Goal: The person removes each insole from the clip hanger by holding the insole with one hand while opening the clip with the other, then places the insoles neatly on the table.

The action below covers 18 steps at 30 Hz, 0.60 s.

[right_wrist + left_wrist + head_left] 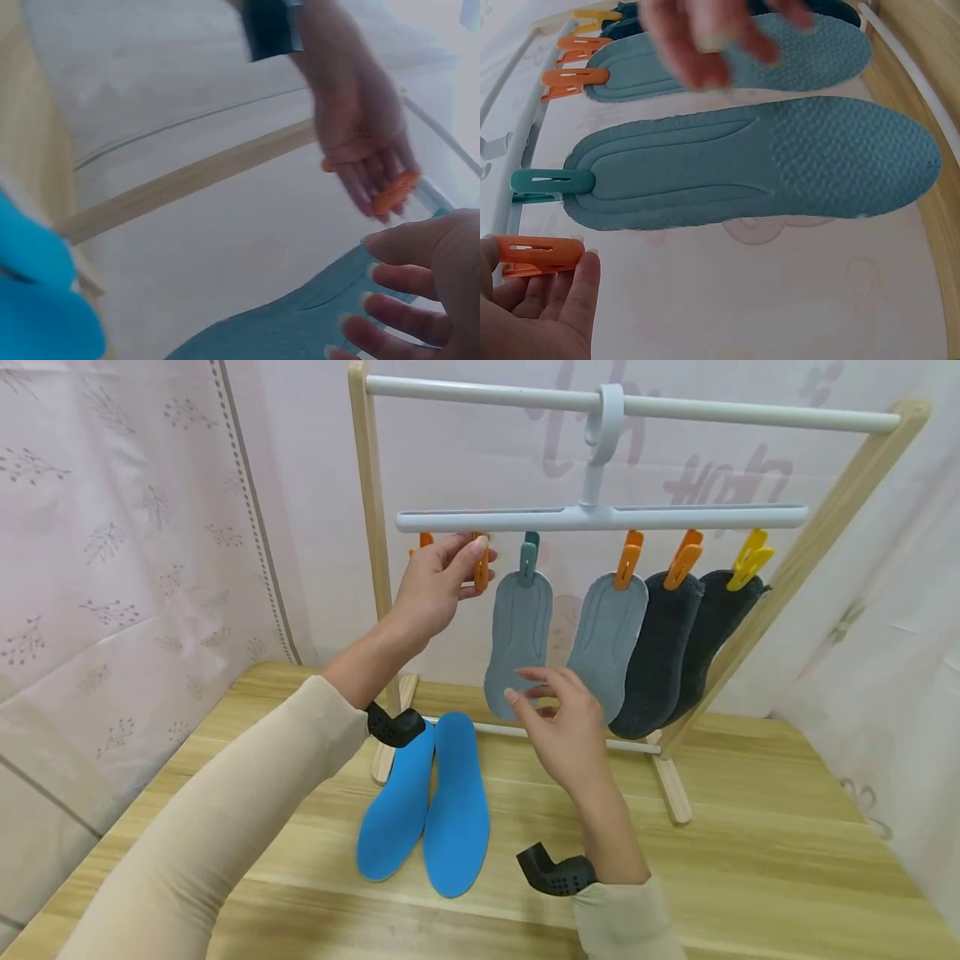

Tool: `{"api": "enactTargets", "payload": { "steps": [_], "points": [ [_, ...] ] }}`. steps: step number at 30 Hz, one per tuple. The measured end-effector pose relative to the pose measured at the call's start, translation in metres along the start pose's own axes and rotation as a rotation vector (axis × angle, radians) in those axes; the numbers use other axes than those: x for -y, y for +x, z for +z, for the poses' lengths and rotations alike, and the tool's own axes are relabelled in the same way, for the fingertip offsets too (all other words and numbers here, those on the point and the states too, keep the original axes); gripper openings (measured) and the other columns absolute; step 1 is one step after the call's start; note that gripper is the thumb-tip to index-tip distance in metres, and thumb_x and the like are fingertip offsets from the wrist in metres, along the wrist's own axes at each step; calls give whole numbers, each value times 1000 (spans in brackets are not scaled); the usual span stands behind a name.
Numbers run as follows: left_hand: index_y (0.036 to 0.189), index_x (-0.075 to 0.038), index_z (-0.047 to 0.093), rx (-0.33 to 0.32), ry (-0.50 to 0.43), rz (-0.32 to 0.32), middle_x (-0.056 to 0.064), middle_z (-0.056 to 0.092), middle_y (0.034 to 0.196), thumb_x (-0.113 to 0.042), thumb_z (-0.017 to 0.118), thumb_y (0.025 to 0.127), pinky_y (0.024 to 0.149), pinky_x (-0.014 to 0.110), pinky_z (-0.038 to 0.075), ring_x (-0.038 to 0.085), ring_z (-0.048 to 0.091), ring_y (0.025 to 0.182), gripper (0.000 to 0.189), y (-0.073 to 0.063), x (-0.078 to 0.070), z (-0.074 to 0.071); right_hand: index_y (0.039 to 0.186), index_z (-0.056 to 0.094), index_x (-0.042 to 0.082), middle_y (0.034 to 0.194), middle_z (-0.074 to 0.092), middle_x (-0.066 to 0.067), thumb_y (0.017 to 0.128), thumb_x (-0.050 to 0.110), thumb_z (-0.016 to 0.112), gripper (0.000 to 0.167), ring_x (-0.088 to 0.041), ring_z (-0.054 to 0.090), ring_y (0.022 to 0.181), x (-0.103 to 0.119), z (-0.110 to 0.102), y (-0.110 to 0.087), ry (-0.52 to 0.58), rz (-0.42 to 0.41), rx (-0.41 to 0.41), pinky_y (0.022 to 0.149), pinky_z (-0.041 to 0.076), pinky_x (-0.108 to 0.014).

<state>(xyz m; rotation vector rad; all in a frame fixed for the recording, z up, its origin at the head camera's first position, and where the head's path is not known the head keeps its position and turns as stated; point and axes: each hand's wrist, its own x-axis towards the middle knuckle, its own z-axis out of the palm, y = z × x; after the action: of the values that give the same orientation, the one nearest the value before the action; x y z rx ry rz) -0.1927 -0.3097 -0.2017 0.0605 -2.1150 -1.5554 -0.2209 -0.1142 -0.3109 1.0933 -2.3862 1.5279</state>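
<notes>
High on the left, my left hand (438,581) pinches an orange clothespin (481,564) below the white hanger (487,520); no insole hangs from it. Beside it a green clothespin (555,182) holds a grey-blue insole (742,161) with a dimpled toe end. My right hand (562,718), fingers loosely bent and holding nothing, is in front of the lower part of that insole. To the right hang a second grey-blue insole (611,618) and two dark insoles (660,652), clipped with orange and yellow clothespins. Partly behind my left hand is another orange clothespin (426,540).
Two blue insoles (457,810) lie side by side on the wooden table (750,877). A rack with wooden posts (371,485) and a white top rod (480,393) carries the hanger. Patterned curtain fabric (135,510) surrounds the table.
</notes>
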Motion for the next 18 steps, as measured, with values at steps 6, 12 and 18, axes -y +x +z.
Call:
{"api": "enactTargets", "payload": {
  "steps": [6,12,18],
  "points": [
    [144,-10,55,-11,12,2,9,67,128,-31,49,107,105,37,55,27,67,120,42,-1,0,0,136,61,10,142,52,-11,96,22,71,43,-28,59,124,2,-6,11,109,9,-95,99,57,-47],
    [145,-10,54,1,13,4,11,66,130,-30,48,108,105,38,55,27,66,120,43,-2,0,1,142,56,11,147,48,-12,98,23,69,48,-29,53,133,-17,-4,16,166,37,-170,105,52,-47],
    [145,-10,53,1,22,-10,14,65,133,-30,48,108,105,38,55,26,66,119,43,-2,1,1,150,46,12,155,47,-7,100,27,65,56,-28,46,141,-33,-7,19,257,116,-74,115,43,-47]
  ]
}}
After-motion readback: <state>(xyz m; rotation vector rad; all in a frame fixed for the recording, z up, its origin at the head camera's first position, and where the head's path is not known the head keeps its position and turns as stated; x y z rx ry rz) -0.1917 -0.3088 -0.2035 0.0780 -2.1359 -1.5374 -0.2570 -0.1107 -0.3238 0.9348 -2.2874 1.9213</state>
